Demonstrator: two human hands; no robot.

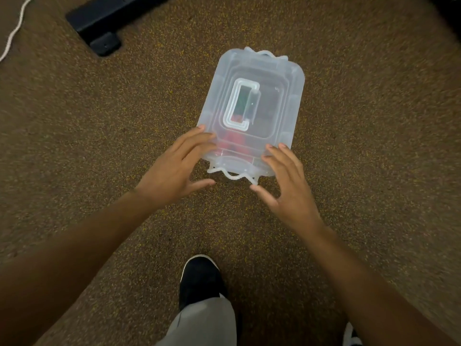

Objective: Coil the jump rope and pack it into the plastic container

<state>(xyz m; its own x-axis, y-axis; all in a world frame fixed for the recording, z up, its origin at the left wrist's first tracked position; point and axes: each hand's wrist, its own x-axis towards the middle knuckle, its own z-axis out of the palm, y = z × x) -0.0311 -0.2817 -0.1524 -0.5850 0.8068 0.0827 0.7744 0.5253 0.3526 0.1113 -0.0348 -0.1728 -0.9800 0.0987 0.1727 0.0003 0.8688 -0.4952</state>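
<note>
A clear plastic container (282, 96) with its lid on stands on the brown carpet at centre. A white folding handle (240, 106) lies flat on the lid. Red and green shapes (235, 142) show dimly through the plastic; I cannot tell what they are. The near latch (233, 174) sticks out toward me. My left hand (177, 166) hovers at the container's near left corner, fingers spread, fingertips at the lid edge. At the near right corner, my right hand (287, 186) is spread too, its fingertips on the lid. Neither hand holds anything.
A black furniture foot (102, 23) lies on the carpet at the upper left. A white cord (15, 31) runs along the far left edge. My black shoe (199, 278) and grey trouser leg are below the container; another shoe (350, 335) shows at the bottom right.
</note>
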